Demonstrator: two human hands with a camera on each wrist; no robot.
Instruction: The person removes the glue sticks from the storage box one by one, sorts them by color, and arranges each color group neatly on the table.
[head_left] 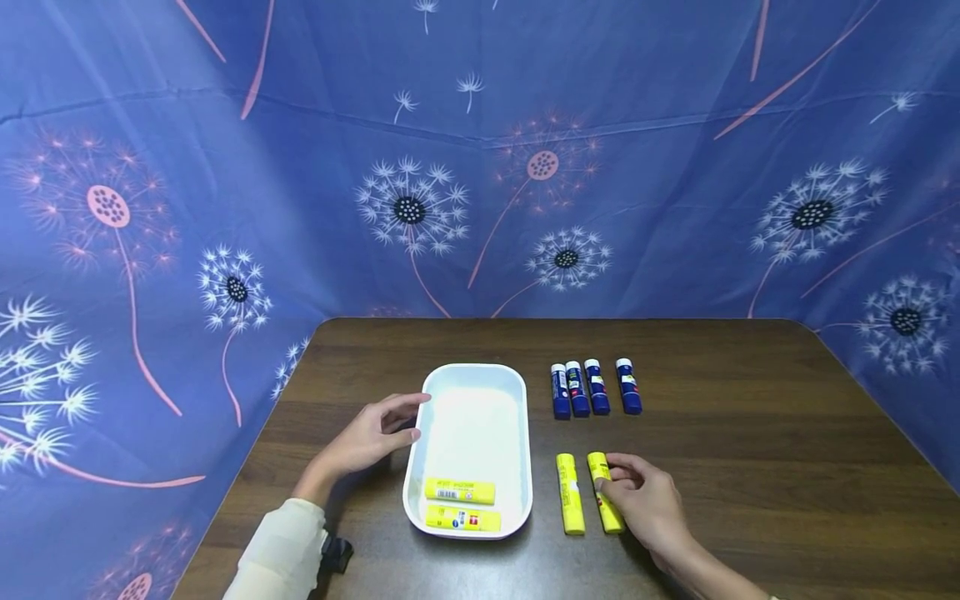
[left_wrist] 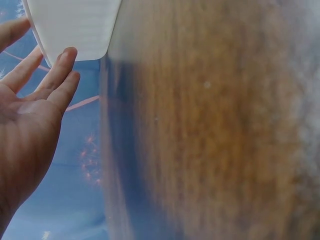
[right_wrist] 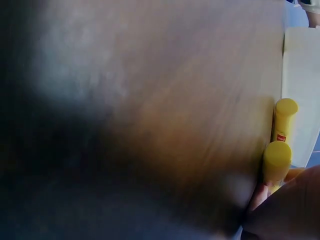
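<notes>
A white tray (head_left: 471,425) stands on the table with two yellow glue sticks (head_left: 461,490) lying crosswise at its near end. At the tray's left rim is my left hand (head_left: 371,433), fingertips against the side; in the left wrist view that hand (left_wrist: 35,115) has its fingers stretched out. My right hand (head_left: 647,500) pinches a yellow glue stick (head_left: 601,475) between thumb and fingers, low over the table right of the tray. Between it and the tray lies another yellow glue stick (head_left: 570,493), which also shows in the right wrist view as a yellow tube (right_wrist: 284,117).
Several blue glue sticks with white ends (head_left: 576,389) lie in a row farther back, right of the tray. A small black object (head_left: 337,554) sits by the left sleeve. Behind the wooden table (head_left: 735,417) hangs a blue dandelion-print cloth (head_left: 480,167).
</notes>
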